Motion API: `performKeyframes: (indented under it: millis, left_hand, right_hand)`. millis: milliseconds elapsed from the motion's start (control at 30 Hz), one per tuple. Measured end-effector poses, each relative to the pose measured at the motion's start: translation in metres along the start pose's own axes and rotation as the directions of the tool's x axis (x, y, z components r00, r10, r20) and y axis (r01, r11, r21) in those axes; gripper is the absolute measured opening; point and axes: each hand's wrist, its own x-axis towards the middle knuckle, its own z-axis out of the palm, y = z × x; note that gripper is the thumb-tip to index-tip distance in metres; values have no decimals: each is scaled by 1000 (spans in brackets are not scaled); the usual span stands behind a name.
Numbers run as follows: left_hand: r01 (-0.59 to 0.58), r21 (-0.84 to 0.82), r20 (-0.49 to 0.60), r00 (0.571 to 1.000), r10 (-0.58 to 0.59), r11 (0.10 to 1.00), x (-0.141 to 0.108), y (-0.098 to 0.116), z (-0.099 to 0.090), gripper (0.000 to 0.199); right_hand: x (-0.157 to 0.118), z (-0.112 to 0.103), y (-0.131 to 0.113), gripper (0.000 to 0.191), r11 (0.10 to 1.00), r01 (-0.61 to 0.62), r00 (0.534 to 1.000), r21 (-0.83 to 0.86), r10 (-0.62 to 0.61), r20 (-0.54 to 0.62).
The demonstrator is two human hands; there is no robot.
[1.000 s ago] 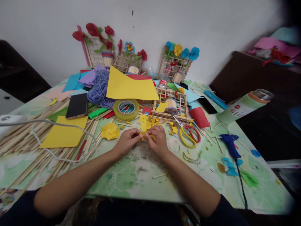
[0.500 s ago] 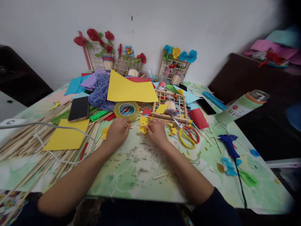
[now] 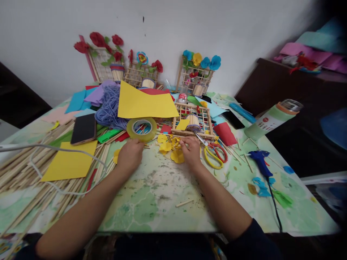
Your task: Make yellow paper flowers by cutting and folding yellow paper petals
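Observation:
My right hand point(image 3: 192, 152) is closed, its thumb and fingertips pinching the edge of a round yellow paper petal point(image 3: 177, 156). A loose group of cut yellow paper petals point(image 3: 165, 146) lies on the table just left of it. Over on the other side, my left hand point(image 3: 131, 154) is curled shut beside a large roll of clear tape point(image 3: 150, 134). Thin stick ends show at its fingertips, but what it grips is hidden. Another yellow paper piece point(image 3: 116, 156) lies partly behind that hand. Scissors point(image 3: 214, 157) with yellow and red handles rest to the right.
A yellow sheet point(image 3: 148, 104) leans behind the tape, next to purple yarn point(image 3: 110, 106). Wooden sticks point(image 3: 62, 187), a phone point(image 3: 84, 129) and a white cable are at left. A bamboo lattice point(image 3: 207, 121), a bottle point(image 3: 272, 121) and a glue gun point(image 3: 260, 162) stand or lie at right.
My right hand has moved slightly right, away from the petal group, with a petal at its fingertips. More yellow petals now show. The whole view has shifted a little.

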Motion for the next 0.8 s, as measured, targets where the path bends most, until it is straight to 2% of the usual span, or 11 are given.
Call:
performKeyframes:
  millis: [100, 233, 400, 633, 800]
  left_hand:
    - [-13, 122, 11, 1000, 11, 992, 2, -2, 1, 24]
    - [-44, 162, 16, 999, 42, 986, 3, -4, 2, 25]
    - [-74, 190, 66, 996, 62, 979, 3, -3, 3, 24]
    - [-12, 184, 43, 999, 4, 983, 2, 2, 3, 28]
    - [-43, 168, 45, 998, 36, 985, 1, 4, 4, 33]
  right_hand:
    - [2, -3, 1, 17, 1000, 5, 999, 16, -4, -54]
    - [3, -10, -1, 19, 1000, 0, 994, 21, 2, -112]
    - [2, -12, -2, 21, 1000, -2, 996, 17, 4, -85]
    - [-1, -8, -3, 18, 1000, 20, 997, 21, -18, -72]
    - [-2, -5, -4, 18, 999, 48, 996, 22, -46, -72]
